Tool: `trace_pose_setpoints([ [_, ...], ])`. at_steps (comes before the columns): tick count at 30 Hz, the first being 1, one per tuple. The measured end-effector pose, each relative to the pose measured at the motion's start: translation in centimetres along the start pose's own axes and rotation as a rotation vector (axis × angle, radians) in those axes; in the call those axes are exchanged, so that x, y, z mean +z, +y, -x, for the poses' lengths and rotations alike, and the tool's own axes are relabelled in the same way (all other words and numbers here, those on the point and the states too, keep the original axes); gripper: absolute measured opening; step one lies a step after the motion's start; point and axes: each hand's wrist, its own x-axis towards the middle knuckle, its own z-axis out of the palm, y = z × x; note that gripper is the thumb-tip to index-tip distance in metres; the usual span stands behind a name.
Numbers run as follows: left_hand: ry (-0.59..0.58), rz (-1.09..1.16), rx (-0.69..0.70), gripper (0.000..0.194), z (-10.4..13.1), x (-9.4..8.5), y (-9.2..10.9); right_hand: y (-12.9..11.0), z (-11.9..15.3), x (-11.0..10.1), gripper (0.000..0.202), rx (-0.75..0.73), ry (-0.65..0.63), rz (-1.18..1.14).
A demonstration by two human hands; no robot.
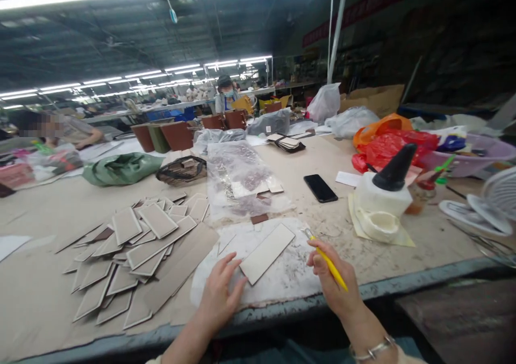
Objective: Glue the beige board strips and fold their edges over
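A pale rectangular panel (268, 254) lies slanted on a stained white sheet (298, 280) at the front of the table. My left hand (221, 286) is at the panel's lower left end, fingers apart and holding nothing; whether a fingertip touches the panel I cannot tell. In my right hand (336, 280) is a slim yellow-handled tool (331, 264) with a metal tip, pointing up and left beside the panel's far end. The exact kind of tip is too small to make out. A loose pile of similar light-edged panels (133, 251) spreads left of the sheet.
A white glue bottle (382, 197) with a black cone cap stands right, near a black phone (320, 187). Clear plastic bags (245, 178), a green bag (123, 169), a red bag (395, 149) and a purple basin (479, 157) lie farther back. Co-workers sit beyond.
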Motion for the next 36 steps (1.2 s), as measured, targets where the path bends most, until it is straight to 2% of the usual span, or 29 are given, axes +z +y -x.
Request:
trace_pose_setpoints([
  [2, -0.07, -0.08, 0.032, 0.046, 0.0, 0.6, 1.4, 0.3, 0.1, 0.3, 0.03, 0.025, 0.032, -0.007],
  [5, -0.197, -0.119, 0.055, 0.042, -1.1, 0.8, 3.0, 0.4, -0.1, 0.5, 0.034, 0.116, 0.082, -0.098],
  [7, -0.264, -0.078, 0.088, 0.038, -1.7, 0.3, 3.1, 0.2, -0.5, 0.7, 0.038, 0.225, 0.113, -0.213],
  [10, -0.331, 0.023, 0.172, 0.044, -1.5, -1.0, 2.3, -0.4, -1.0, 1.0, 0.041, 0.403, 0.121, -0.39],
  [13, -0.294, 0.078, 0.231, 0.049, -0.2, -2.1, 1.0, -1.3, -1.1, 2.1, 0.04, 0.517, 0.076, -0.508],
  [18, -0.132, 0.124, 0.29, 0.028, 1.7, -2.4, -0.5, -3.6, -0.5, 4.8, 0.036, 0.634, -0.041, -0.531],
  [22, -0.158, 0.139, 0.354, 0.023, 1.7, -1.9, -0.8, -4.6, -0.3, 6.6, 0.036, 0.608, -0.13, -0.518],
  [27, -0.135, 0.146, 0.377, 0.022, 1.8, -1.2, -1.1, -4.5, -0.2, 8.1, 0.041, 0.597, -0.194, -0.461],
  [36, -0.112, 0.125, 0.363, 0.022, 2.0, -1.0, -1.2, -4.6, 0.0, 9.3, 0.041, 0.541, -0.301, -0.389],
])
